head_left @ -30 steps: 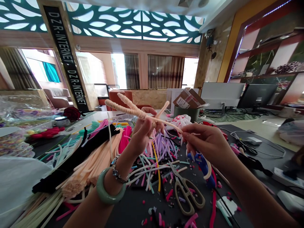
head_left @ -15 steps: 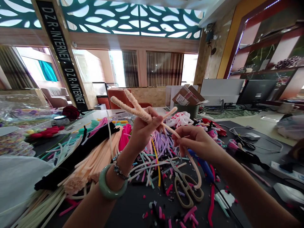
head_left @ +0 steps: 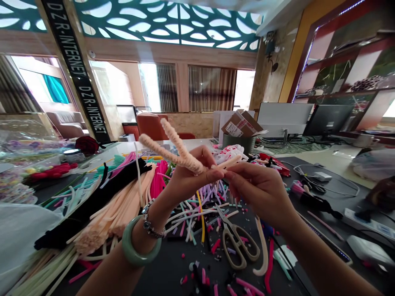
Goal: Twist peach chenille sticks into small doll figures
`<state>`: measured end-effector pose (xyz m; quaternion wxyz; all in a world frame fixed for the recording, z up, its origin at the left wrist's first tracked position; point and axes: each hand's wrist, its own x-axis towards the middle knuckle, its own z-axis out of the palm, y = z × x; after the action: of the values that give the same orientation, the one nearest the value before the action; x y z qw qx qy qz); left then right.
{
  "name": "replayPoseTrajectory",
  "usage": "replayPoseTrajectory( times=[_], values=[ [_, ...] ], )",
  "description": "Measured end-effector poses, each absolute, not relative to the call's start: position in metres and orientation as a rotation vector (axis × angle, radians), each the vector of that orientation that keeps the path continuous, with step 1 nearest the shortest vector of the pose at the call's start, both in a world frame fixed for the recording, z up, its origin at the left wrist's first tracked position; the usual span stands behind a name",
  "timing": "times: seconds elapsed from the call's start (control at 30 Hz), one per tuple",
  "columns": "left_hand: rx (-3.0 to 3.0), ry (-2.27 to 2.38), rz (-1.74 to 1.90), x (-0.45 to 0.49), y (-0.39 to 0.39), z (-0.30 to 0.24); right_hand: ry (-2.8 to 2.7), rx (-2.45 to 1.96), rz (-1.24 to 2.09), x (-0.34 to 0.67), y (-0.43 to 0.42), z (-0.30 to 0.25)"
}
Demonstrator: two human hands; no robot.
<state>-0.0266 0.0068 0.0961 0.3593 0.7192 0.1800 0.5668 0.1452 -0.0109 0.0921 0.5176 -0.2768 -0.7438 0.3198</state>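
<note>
At the far left, clear plastic wrapping (head_left: 18,144) lies heaped beside a red fuzzy bundle (head_left: 54,171), and nearer, a white sheet (head_left: 24,238) covers the table's edge. A lidded jar (head_left: 73,155) stands just beside a dark red flower-like thing (head_left: 87,146). Next comes a long black bundle (head_left: 89,205), slanting across the dark tabletop (head_left: 166,271), and right alongside it a thick peach bundle (head_left: 114,209) of fuzzy stems, its cut ends facing the wearer. A bright pink bundle (head_left: 159,179) lies beyond

The left forearm rises past these, wearing a green bangle (head_left: 128,246) and a beaded bracelet (head_left: 148,222). The left hand (head_left: 185,181) pinches a peach piece (head_left: 182,154) between thumb and fingers, holding it above the table in the middle of the view; two fluffy prongs fork up and leftward from it. Below are scattered lilac stems (head_left: 210,191), a yellow strip (head_left: 201,213) and scissors (head_left: 236,242) with their handles toward the wearer

The right hand (head_left: 262,185) has thumb and forefinger pressed together on a thin part of the peach piece, just beside the left fingertips. A peach strand (head_left: 262,250) shows under the right hand; whether it joins the piece is hidden. Farther right lie a white adapter (head_left: 322,176) and a power strip (head_left: 367,224)
</note>
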Motion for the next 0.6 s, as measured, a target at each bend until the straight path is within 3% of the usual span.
replayPoseTrajectory(
  times=[0.6],
  values=[
    [1.710,0.406,1.543,-0.0180,0.0039,0.0969,-1.745,-0.696,0.793,0.1380,-0.0164,0.0879]
  ],
)
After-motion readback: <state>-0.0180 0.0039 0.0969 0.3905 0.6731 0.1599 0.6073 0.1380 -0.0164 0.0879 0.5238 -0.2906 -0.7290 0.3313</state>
